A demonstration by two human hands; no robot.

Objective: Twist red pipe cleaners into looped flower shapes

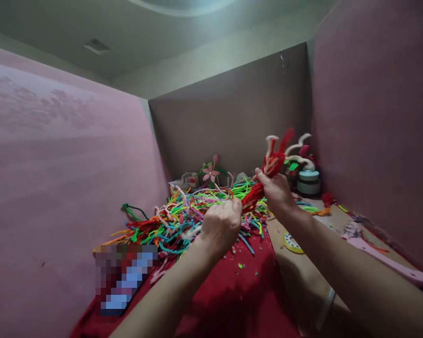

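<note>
You can't read the pixelated patch (pixel 127 281) at lower left, and your forearms (pixel 341 253) (both of them) run off the bottom edge.

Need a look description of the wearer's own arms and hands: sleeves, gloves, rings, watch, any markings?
Left hand and right hand: bare, no gloves. Forearms bare too; no sleeves, watch or bracelet in view. No rings or markings that I can make out.

The cloth (pixel 239 281) is plain red; the brush (pixel 387 258) is pink; the side walls (pixel 63 178) are pinkish; the pipe cleaners (pixel 193 211) are multicoloured.
</note>
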